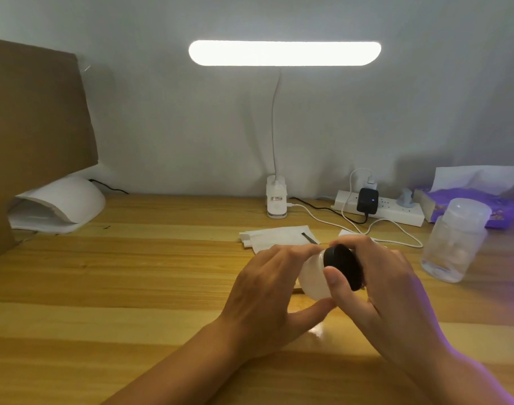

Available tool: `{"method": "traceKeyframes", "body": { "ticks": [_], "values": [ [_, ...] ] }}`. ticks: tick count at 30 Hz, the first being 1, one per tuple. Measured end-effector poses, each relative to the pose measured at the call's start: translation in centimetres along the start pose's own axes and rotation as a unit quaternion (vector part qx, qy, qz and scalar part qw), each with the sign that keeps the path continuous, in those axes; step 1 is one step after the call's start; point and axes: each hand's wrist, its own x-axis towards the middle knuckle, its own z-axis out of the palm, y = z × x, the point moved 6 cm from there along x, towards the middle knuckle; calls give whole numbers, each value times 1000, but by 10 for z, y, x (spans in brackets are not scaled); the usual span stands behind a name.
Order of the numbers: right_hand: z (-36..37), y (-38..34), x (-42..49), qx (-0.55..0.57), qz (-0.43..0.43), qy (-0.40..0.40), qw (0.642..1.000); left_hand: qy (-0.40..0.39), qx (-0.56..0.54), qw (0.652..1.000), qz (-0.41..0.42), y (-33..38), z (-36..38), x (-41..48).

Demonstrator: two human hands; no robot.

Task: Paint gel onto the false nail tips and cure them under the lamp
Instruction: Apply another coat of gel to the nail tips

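Clear jar [454, 241] near right hand [390, 287], power strip [396, 213] behind

Jar: white jar [312, 277], in front of the desk lamp [276, 197], held by the left hand [267, 290].
Lid: black lid [342, 266], right hand [378, 290] curled round it.
Curing lamp: white curing lamp [62, 203], well left of the desk lamp.

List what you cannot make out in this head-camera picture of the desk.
Head view:
- Pot: contents and any label, hidden by the left hand, right hand and black lid.
- Curing lamp: upper left part, behind the cardboard.
- Clear jar: contents blurred near the right edge.
- Dark tool on the paper: too small to identify.
- Nail tips: none in sight.
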Motion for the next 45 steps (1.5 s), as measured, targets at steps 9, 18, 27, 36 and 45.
{"method": "traceKeyframes", "body": {
  "ticks": [9,18,27,36,45],
  "values": [
    [-20,0,7,28,-3,31,999,36,1,998,-48,-18,-2,-2],
    [1,79,-8,-46,296,-78,951,58,-28,994,-90,-24,-4,-5],
    [9,90,-11,-120,288,-153,938,87,-98,979,-159,-30,-7,-5],
    [15,68,-4,-185,226,-161,943,108,-135,967,-185,-38,-5,-9],
    [-4,78,-1,1,271,26,962,99,-112,970,-190,-38,-4,-9]
  ]
}}
